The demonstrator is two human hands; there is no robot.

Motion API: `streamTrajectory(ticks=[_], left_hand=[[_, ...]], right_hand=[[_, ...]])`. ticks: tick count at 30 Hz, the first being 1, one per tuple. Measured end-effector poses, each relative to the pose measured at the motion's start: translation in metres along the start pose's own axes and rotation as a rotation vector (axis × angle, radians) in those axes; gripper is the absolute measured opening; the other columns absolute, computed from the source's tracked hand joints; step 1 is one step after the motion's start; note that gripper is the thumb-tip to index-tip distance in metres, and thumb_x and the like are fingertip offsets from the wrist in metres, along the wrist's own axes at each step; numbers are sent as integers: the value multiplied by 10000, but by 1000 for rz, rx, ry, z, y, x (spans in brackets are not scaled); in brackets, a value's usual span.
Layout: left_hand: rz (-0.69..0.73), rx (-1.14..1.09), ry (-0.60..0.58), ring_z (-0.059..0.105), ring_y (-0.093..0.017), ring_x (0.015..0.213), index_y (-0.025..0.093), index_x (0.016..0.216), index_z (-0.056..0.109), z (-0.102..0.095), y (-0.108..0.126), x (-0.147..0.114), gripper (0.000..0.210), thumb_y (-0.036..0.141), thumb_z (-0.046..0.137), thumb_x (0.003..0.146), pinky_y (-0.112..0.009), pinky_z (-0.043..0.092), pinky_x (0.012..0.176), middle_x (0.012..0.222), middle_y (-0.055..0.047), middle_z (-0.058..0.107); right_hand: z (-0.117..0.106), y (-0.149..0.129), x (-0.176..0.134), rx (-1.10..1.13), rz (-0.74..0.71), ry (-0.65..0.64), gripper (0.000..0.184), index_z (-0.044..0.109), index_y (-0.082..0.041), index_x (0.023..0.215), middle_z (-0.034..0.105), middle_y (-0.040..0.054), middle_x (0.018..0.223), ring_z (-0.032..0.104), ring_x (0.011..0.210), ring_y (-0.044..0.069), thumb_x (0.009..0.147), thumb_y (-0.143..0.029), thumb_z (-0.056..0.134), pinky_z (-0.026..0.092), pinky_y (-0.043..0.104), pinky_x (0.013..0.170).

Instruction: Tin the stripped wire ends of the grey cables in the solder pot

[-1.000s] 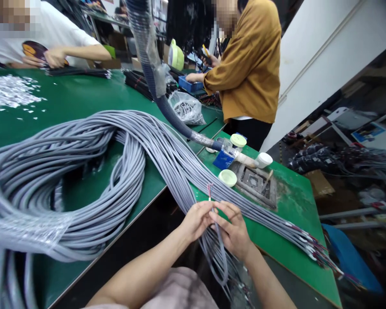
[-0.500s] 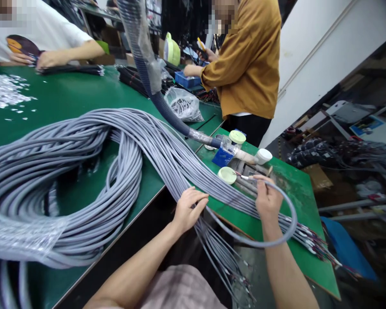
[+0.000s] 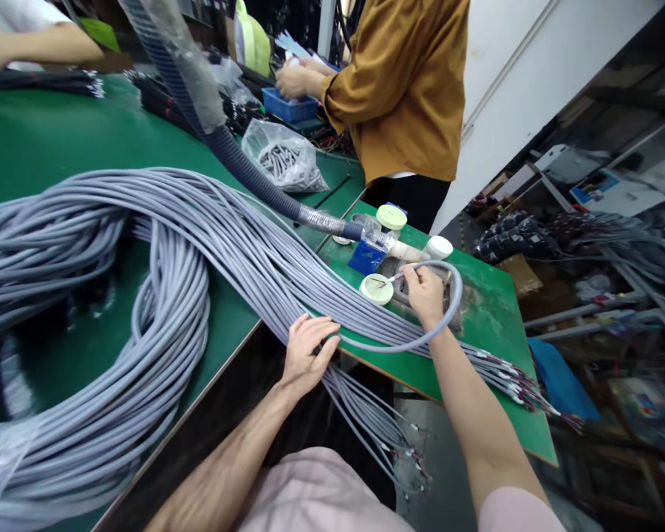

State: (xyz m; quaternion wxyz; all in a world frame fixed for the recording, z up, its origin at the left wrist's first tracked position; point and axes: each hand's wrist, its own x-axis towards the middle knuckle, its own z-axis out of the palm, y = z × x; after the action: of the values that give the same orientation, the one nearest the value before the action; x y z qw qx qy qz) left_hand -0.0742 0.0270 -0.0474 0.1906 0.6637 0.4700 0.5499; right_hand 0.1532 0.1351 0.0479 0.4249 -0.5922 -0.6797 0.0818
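Grey cable (image 3: 458,290) arcs above the bench (image 3: 490,295), right hand (image 3: 424,294) pinching it near the tip, wire ends (image 3: 380,283) at a pale-green tub (image 3: 377,297).
Left hand (image 3: 309,353) lies across the cable bundle (image 3: 271,270), fingers extended, thumb apart; the step looks like wire-dipping, calling for steady aim.

Green table (image 3: 83,133) — white wall (image 3: 515,89) beyond — metal rails (image 3: 565,314) in dim light.
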Motion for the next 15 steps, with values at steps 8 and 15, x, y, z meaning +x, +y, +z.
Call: streamTrajectory(ticks=[8, 15], left_hand=[[-3, 24, -17, 670, -202, 1008, 240, 973, 697, 2, -1, 1, 153, 273, 598, 862, -448, 308, 1068, 964, -31, 751], [-15, 41, -42, 669, -204, 1013, 246, 978, 700, 3, -2, 1, 160, 274, 587, 868, -455, 289, 1082, 968, -34, 751]], right_hand=[[8, 5, 9, 7, 44, -41, 341, 706, -131, 804, 695, 64, 698, 596, 634, 174, 861, -378, 478, 451, 282, 621], [13, 9, 13, -13, 43, -71, 341, 700, -142, 778, 683, 60, 678, 592, 625, 174, 852, -384, 473, 444, 279, 602]])
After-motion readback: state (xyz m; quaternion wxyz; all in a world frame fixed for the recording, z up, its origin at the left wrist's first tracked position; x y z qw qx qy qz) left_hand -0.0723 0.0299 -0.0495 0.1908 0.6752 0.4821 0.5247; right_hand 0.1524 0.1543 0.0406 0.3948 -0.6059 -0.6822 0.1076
